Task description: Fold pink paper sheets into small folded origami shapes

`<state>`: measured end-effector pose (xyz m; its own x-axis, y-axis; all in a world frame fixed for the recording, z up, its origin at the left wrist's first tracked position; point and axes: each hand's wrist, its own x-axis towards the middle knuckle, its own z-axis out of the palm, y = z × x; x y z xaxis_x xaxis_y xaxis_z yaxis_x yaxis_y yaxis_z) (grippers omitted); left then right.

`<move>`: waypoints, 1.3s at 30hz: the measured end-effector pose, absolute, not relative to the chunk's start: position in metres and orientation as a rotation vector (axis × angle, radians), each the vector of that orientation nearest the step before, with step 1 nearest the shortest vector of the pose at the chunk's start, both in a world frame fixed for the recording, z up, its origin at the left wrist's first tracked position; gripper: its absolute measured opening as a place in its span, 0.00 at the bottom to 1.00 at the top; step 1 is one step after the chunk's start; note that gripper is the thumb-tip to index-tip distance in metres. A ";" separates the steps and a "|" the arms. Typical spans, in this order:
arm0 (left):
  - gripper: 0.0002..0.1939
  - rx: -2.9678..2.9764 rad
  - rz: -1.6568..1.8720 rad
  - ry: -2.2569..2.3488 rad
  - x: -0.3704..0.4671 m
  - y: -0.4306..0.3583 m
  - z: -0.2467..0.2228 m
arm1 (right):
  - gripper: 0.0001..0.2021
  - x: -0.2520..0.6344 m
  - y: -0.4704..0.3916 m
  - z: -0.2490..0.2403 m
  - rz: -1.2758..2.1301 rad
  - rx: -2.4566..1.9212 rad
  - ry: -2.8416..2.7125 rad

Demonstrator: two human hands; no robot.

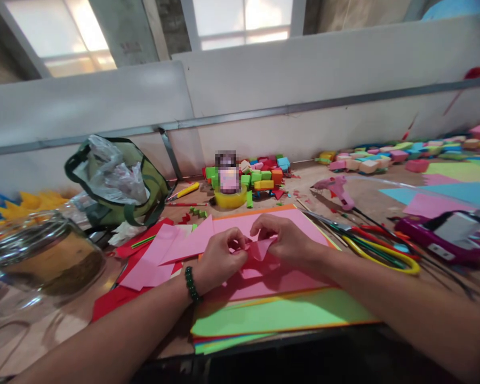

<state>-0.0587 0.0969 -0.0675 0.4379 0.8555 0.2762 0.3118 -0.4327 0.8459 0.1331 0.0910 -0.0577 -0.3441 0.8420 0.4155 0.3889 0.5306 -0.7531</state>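
A small folded piece of pink paper (261, 249) is pinched between my two hands over a stack of coloured sheets. My left hand (223, 260), with a dark green bead bracelet at the wrist, grips its left side with closed fingers. On the right side, my right hand (282, 238) holds it between thumb and fingers. Beneath them lie pink sheets (304, 274), with green sheets (280, 312) showing at the near edge. More pink paper pieces (160, 253) rest to the left on red paper (112, 303).
A glass jar (44, 261) and a green bag (154, 181) stand at the left. Scissors (404, 262), a pink glue gun (338, 192) and a purple case (432, 240) lie right. Behind are a yellow tape roll (230, 198) and folded paper blocks (264, 176).
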 end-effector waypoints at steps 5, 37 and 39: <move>0.07 1.980 0.970 0.975 -0.058 0.093 -0.066 | 0.22 0.131 0.086 -0.052 0.741 -1.033 -1.912; 0.07 2.012 1.105 1.005 -0.054 0.091 -0.067 | 0.13 0.124 0.076 -0.058 -0.034 -0.908 -2.076; 0.07 2.002 1.100 0.956 -0.054 0.090 -0.064 | 0.13 0.125 0.077 -0.058 -0.088 -0.904 -2.094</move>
